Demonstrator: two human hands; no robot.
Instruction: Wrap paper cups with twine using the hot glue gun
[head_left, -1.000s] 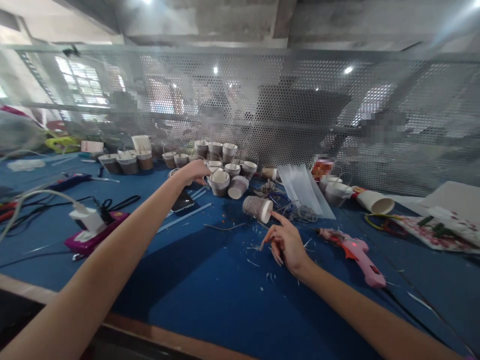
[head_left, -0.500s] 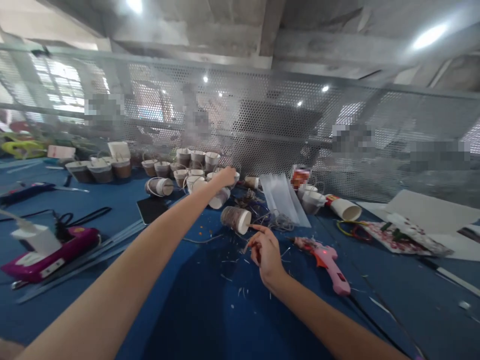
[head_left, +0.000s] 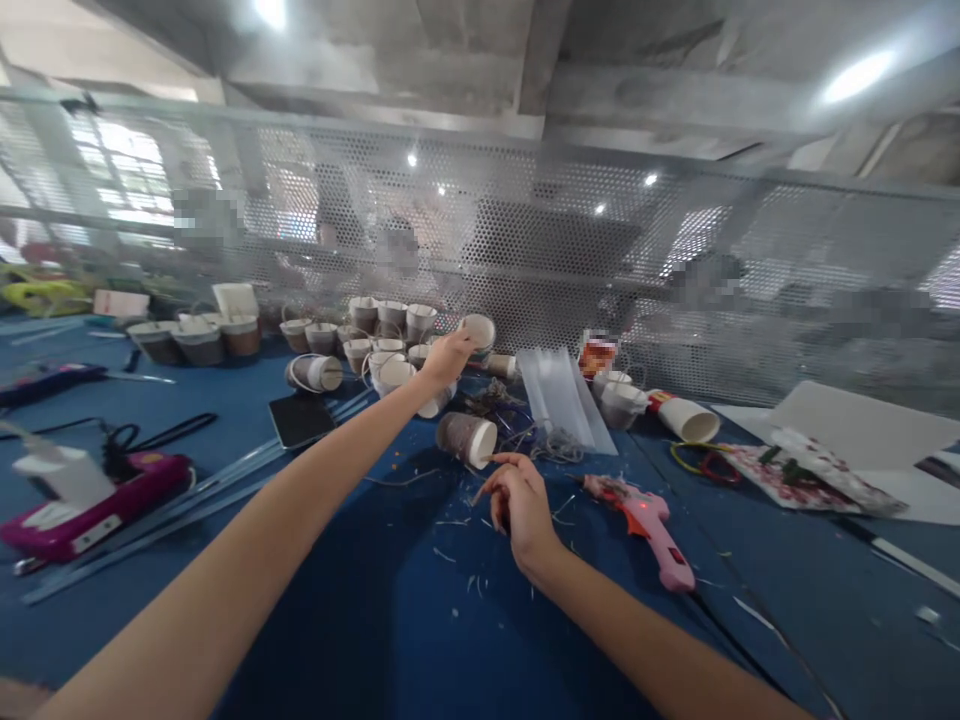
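My left hand [head_left: 448, 357] is stretched forward at the right end of the group of small cups [head_left: 393, 320], its fingers closed on a pale-mouthed cup [head_left: 478, 331] that is tipped toward me. Below it, a brown-wrapped cup [head_left: 459, 438] lies on its side, its white end facing right. Just right of that end is my right hand [head_left: 517, 490], fingers bent and apart, the index finger near the cup's rim. Nothing shows in this hand.
A pink glue gun [head_left: 651, 520] lies right of my right hand, its cord trailing. Clear plastic strips [head_left: 566, 400] and tangled cord [head_left: 559, 444] lie behind. To the left are a black phone [head_left: 301, 422] and a magenta power strip [head_left: 135, 500]. A perforated screen [head_left: 555, 240] stands beyond.
My left hand has raised a cup, whose open end now shows above its fingers. My right hand has shifted slightly left and down.
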